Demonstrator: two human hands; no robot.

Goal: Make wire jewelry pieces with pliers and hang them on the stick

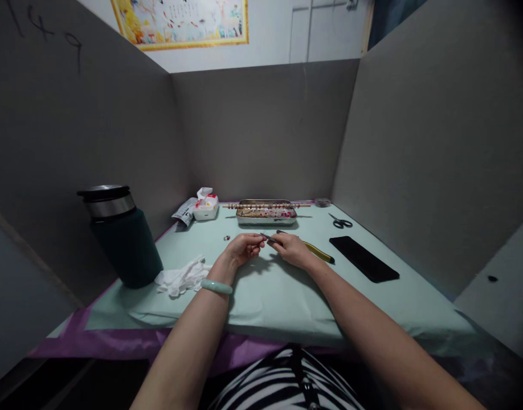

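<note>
Over the middle of the light green cloth, my left hand (245, 247) is closed in a pinch; what it holds is too small to name. A pale green bangle (216, 286) is round that wrist. My right hand (290, 249) is wrapped round a thin dark pointed tool (270, 238), whose tip reaches the fingertips of my left hand. Pliers with yellow handles (319, 252) lie beside my right hand, partly hidden by it. Behind both hands is a metal tray (266, 222) of small beads, with a beaded stick (266, 206) across its top. A small ring-like piece (227, 238) lies left of my left hand.
A dark green bottle (127, 245) stands at the left, near crumpled white tissue (184, 277). Farther back are a white box (206, 208) and a packet (186, 213). Scissors (342, 222), a black phone-like slab (364, 259) and a small clear container (322, 202) are on the right. Grey partitions (265, 131) enclose the table.
</note>
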